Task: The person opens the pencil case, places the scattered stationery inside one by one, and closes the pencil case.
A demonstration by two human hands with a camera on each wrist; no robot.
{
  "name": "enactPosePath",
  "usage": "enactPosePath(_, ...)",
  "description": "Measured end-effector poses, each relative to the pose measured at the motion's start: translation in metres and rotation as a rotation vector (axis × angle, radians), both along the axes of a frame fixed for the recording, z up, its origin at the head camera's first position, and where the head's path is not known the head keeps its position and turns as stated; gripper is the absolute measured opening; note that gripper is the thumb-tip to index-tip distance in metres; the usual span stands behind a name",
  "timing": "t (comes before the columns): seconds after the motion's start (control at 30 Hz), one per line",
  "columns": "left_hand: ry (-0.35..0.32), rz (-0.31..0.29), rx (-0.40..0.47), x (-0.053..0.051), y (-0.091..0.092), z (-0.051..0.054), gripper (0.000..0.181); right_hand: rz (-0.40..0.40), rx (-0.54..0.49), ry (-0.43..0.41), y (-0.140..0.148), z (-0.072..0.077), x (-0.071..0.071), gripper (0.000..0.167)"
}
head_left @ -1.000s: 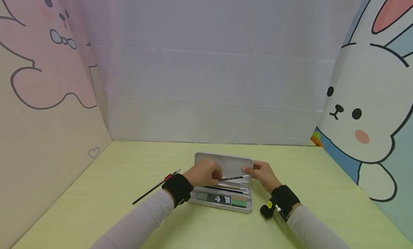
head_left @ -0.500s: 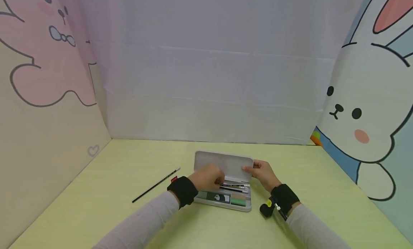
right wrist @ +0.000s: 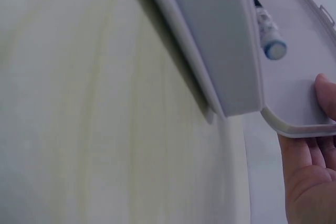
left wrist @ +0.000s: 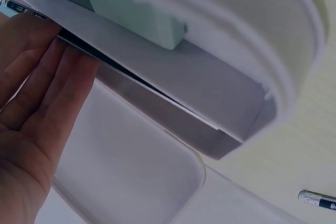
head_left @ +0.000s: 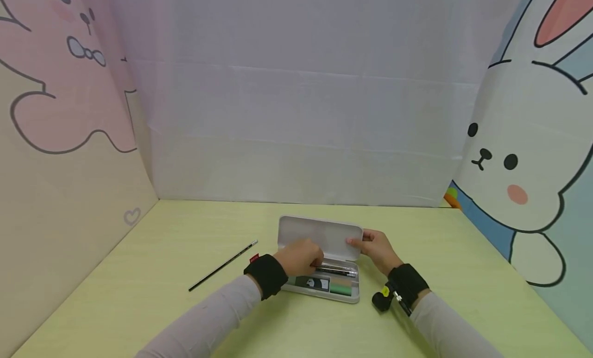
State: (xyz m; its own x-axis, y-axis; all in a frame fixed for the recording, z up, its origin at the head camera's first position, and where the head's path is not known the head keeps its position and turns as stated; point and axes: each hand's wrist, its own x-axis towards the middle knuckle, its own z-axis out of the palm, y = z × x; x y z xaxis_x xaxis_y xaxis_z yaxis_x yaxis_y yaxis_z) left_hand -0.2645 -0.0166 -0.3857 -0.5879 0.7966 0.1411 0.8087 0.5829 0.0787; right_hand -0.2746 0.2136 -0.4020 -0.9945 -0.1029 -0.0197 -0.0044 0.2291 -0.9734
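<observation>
A white pencil case (head_left: 324,297) stands with its lid (head_left: 319,235) up. My left hand (head_left: 298,257) is over the case's rear compartment and pinches a dark pencil (left wrist: 126,72). In the left wrist view, that pencil slants down into the narrow compartment. Several pencils (head_left: 342,270) lie at the compartment's right part, partly hidden by the left hand. My right hand (head_left: 381,251) grips the lid's right edge, its thumb on the inner face. In the right wrist view, a pencil's eraser end (right wrist: 274,48) shows beyond the case's side wall.
A panda-print block (head_left: 312,282) and a green-and-tan block (head_left: 340,287) sit in the front compartment. One black pencil (head_left: 222,266) lies on the yellow table (head_left: 208,322), left of the case. A white curtain (head_left: 296,116) hangs behind.
My left hand has lowered the pencil from in front of the lid into the rear compartment, shifting slightly right. The right hand keeps its hold on the lid.
</observation>
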Motion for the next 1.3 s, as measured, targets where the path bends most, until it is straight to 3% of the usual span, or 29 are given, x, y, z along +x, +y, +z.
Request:
enactPosePath(0.47, -0.052, 0.017, 0.050, 0.000, -0.008, 0.001, 0.007, 0.002, 0.008, 0.002, 0.001, 0.000, -0.001, 0.044)
enactPosePath(0.73, -0.115, 0.079, 0.135, 0.002, -0.026, 0.004, 0.005, 0.008, 0.016, -0.001, 0.002, 0.000, -0.001, 0.045)
enactPosePath(0.97, -0.123, 0.180, 0.259, 0.005, -0.061, 0.005, 0.015, 0.014, 0.012, 0.005, 0.002, 0.000, 0.000, 0.044)
enactPosePath(1.2, -0.081, 0.279, 0.242, 0.004, -0.111, 0.006, 0.022, 0.022, 0.020, 0.006, 0.003, -0.001, -0.001, 0.044)
enactPosePath(1.3, -0.094, 0.338, 0.235, 0.004, -0.130, 0.005, 0.020, 0.025, 0.015, 0.009, 0.004, -0.001, -0.001, 0.045)
